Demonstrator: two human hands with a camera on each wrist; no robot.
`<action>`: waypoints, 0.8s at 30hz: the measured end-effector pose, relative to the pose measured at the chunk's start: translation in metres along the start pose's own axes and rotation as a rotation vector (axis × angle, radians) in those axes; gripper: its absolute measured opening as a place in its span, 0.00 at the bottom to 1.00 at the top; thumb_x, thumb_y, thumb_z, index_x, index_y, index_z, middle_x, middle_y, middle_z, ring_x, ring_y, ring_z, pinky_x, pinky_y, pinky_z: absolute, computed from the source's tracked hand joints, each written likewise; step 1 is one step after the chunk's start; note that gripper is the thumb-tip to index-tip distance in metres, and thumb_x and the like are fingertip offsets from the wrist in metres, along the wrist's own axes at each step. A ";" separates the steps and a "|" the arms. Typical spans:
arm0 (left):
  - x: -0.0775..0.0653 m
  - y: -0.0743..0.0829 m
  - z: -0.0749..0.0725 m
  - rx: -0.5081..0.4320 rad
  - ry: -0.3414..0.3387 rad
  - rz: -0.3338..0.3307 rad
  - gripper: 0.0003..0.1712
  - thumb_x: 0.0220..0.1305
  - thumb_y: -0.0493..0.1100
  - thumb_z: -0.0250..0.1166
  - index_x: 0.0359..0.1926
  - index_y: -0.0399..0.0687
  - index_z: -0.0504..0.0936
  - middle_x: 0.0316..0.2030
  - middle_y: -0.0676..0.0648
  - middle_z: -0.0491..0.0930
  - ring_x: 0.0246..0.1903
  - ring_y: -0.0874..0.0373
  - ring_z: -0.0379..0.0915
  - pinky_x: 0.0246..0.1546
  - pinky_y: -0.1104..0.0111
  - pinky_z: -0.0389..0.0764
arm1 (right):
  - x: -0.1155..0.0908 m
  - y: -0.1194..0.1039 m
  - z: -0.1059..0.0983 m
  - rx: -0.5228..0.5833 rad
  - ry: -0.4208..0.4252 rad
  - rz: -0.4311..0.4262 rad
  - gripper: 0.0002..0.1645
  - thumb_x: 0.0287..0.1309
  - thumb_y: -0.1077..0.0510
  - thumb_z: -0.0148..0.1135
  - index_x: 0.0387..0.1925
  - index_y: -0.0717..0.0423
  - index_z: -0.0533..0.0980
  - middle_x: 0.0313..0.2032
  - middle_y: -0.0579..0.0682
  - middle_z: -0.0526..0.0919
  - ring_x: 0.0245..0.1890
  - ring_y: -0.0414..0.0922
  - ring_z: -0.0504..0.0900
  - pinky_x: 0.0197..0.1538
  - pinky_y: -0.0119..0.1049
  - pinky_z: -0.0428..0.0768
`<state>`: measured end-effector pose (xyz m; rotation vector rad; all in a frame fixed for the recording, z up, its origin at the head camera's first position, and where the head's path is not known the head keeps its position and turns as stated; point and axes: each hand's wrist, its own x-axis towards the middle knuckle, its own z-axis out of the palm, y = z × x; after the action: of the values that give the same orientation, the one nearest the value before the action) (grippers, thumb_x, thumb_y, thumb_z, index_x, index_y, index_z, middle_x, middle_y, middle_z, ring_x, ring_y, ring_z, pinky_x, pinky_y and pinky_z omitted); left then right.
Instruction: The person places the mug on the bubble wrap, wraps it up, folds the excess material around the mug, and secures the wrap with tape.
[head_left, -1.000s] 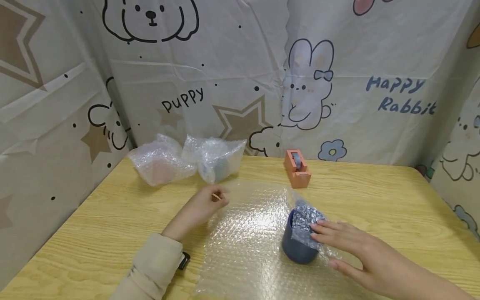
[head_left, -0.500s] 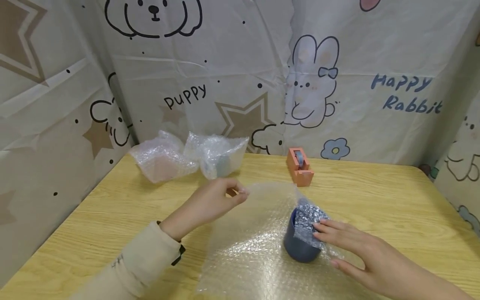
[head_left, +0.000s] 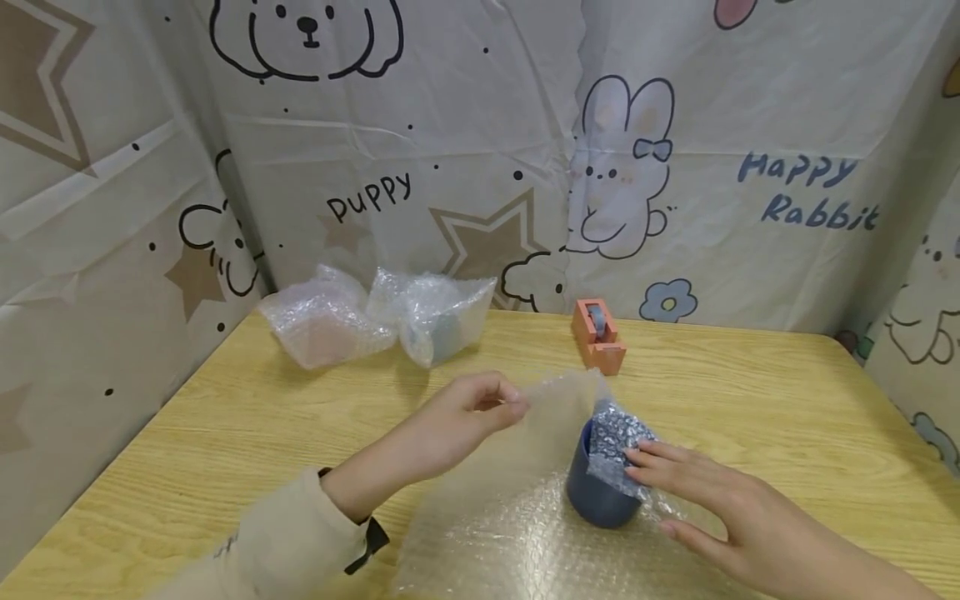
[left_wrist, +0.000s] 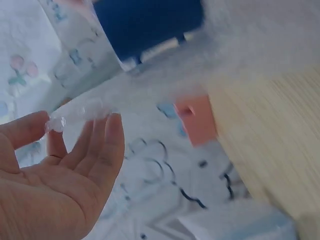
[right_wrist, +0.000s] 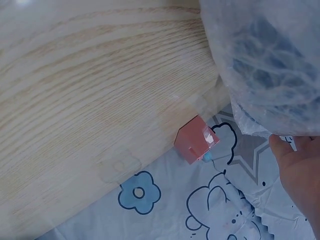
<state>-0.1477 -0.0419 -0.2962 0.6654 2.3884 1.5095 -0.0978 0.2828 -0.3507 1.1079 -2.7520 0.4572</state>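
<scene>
A dark blue cup (head_left: 600, 496) stands on a sheet of bubble wrap (head_left: 495, 533), with one flap of the sheet folded over its mouth. My right hand (head_left: 708, 492) lies with straight fingers on that flap at the cup's right side. The left hand (head_left: 450, 425) pinches the sheet's far edge between thumb and fingers and holds it lifted off the table, left of the cup. In the left wrist view, the clear film (left_wrist: 85, 112) passes between thumb and fingertips. Wrap (right_wrist: 275, 70) covers the cup in the right wrist view.
Behind the sheet stands an orange tape dispenser (head_left: 597, 337) with a blue roll. Two bubble-wrapped bundles, one pinkish (head_left: 326, 325) and one bluish (head_left: 438, 321), sit at the back left. A printed cloth (head_left: 480, 167) hangs along the table's back and sides.
My left hand has moved right along the far side of the sheet, now pinching its edge and raising it toward the cup. The right hand has stayed on the flap.
</scene>
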 end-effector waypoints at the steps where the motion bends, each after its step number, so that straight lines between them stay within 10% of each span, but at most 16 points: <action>1: -0.002 0.004 0.003 0.000 -0.012 -0.001 0.11 0.74 0.43 0.57 0.40 0.40 0.80 0.52 0.45 0.81 0.53 0.51 0.75 0.57 0.55 0.75 | 0.000 0.000 0.000 0.004 -0.005 0.003 0.35 0.62 0.48 0.67 0.69 0.30 0.67 0.68 0.36 0.68 0.67 0.39 0.68 0.59 0.41 0.76; 13: -0.005 0.034 0.040 0.003 -0.183 -0.089 0.08 0.74 0.51 0.56 0.42 0.54 0.78 0.60 0.59 0.76 0.59 0.59 0.71 0.56 0.57 0.75 | 0.001 0.001 0.001 0.019 0.025 0.002 0.36 0.60 0.49 0.70 0.68 0.30 0.69 0.67 0.36 0.70 0.66 0.40 0.70 0.53 0.47 0.82; 19: 0.004 0.033 0.050 0.329 -0.362 0.025 0.19 0.73 0.57 0.55 0.60 0.61 0.78 0.59 0.60 0.75 0.60 0.64 0.68 0.58 0.63 0.74 | -0.002 0.003 0.003 0.011 0.070 -0.024 0.33 0.58 0.50 0.71 0.65 0.34 0.73 0.67 0.40 0.71 0.67 0.37 0.68 0.59 0.29 0.74; 24: 0.011 0.024 0.056 0.606 -0.358 0.214 0.21 0.75 0.53 0.55 0.64 0.59 0.77 0.60 0.62 0.75 0.62 0.66 0.66 0.61 0.65 0.72 | -0.002 0.004 0.005 0.048 0.073 -0.048 0.38 0.58 0.52 0.72 0.69 0.37 0.69 0.68 0.41 0.70 0.69 0.34 0.63 0.63 0.18 0.58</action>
<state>-0.1269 0.0169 -0.2987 1.2284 2.5254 0.6159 -0.0991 0.2852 -0.3566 1.1420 -2.6590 0.5486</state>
